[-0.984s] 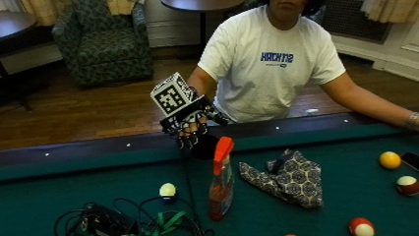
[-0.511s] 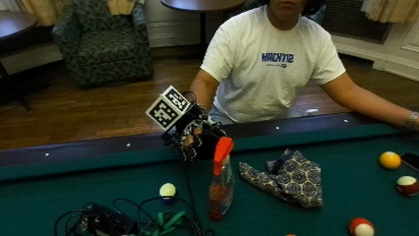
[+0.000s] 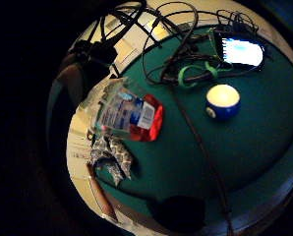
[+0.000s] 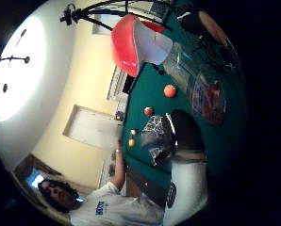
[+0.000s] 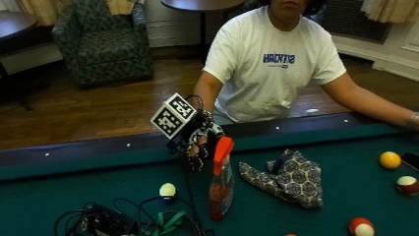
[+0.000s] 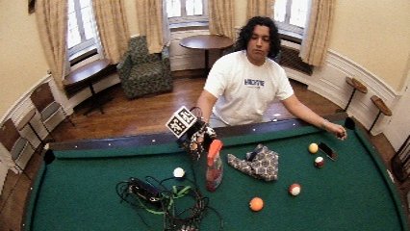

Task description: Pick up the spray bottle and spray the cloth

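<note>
We see the black-gloved right hand [image 5: 197, 140] hovering just beside the orange trigger head of the clear plastic spray bottle [image 5: 221, 184], fingers loosely curled, holding nothing. The bottle stands upright on the green felt pool table [image 5: 78, 182]; at its three o'clock lies the crumpled patterned cloth [image 5: 288, 178]. Liquid level: cannot tell.

We see a person behind the green bench [image 6: 83, 187]; the gloved right hand [image 6: 195, 138] hangs just beside the orange head of the upright spray bottle [image 6: 213, 166], apparently not gripping it; the patterned cloth [image 6: 256, 163] lies crumpled near the bottle; a white ball [image 6: 179, 172] sits by tangled cables [image 6: 160, 195]; the bare hand [image 6: 338, 132] rests at the bench's far rail.
</note>
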